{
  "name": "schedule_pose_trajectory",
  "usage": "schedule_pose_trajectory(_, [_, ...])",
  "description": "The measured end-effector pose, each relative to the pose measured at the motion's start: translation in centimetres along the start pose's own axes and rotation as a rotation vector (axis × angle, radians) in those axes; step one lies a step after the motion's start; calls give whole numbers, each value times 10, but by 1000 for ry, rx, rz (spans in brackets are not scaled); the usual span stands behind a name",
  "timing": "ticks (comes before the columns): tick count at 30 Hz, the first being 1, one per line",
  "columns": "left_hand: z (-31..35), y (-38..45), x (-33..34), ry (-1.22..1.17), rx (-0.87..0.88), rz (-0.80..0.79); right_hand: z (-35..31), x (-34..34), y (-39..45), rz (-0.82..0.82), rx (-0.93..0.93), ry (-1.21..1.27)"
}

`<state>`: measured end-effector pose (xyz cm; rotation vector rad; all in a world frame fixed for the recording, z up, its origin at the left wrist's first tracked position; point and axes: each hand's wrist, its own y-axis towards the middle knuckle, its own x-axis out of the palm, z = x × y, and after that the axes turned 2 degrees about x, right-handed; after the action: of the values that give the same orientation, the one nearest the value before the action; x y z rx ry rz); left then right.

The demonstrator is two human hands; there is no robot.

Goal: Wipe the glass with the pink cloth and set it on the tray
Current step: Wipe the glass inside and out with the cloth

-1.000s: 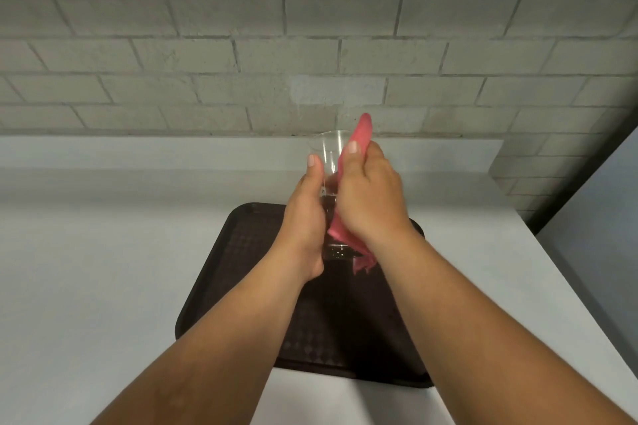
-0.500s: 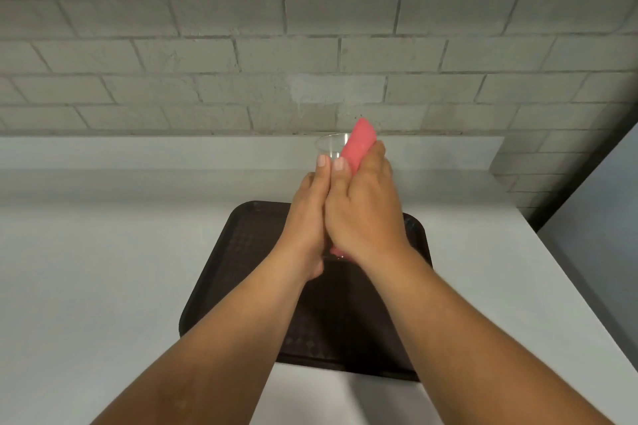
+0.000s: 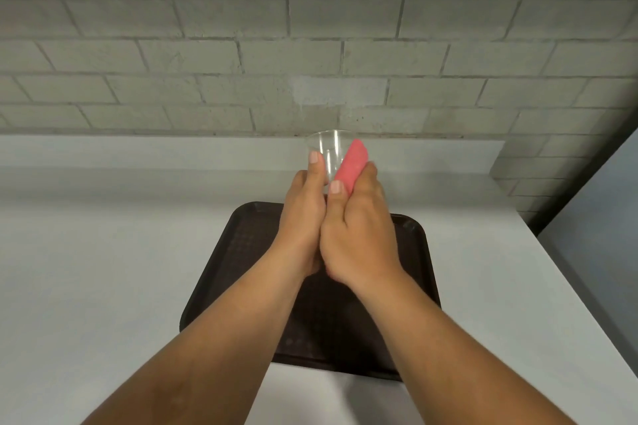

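I hold a clear glass (image 3: pixel 328 152) upright in the air above the far end of a dark brown tray (image 3: pixel 228 272). My left hand (image 3: pixel 303 224) grips the glass from the left, thumb up along its side. My right hand (image 3: pixel 359 235) presses a folded pink cloth (image 3: pixel 352 166) against the right side of the glass. Only the rim and upper wall of the glass show; my hands hide its lower part and most of the cloth.
The tray lies on a pale grey counter (image 3: pixel 103 269) that runs back to a low ledge under a grey brick wall (image 3: pixel 310 45). The counter's right edge (image 3: pixel 580 307) drops off beside a dark gap at the right.
The hanging tail of the cloth has been gathered into my right hand. My right thumb has slid down the glass, so more of the rim shows.
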<state>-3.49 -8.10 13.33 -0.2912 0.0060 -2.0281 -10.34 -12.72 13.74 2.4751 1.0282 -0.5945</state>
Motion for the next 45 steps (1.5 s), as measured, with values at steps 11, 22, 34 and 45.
schedule_pose_trajectory(11, [-1,-2,-5,-193,-54,-105,-1,-26,36,-115,277,464])
schedule_pose_trajectory(22, [2,-3,3,91,-82,82,14,-4,9,14,61,133])
schedule_pose_trajectory(34, [-10,-7,-1,-133,-120,-47,-6,-7,23,97,38,29])
schedule_pose_trajectory(45, [2,4,-2,-132,-112,46,14,-12,14,-94,143,299])
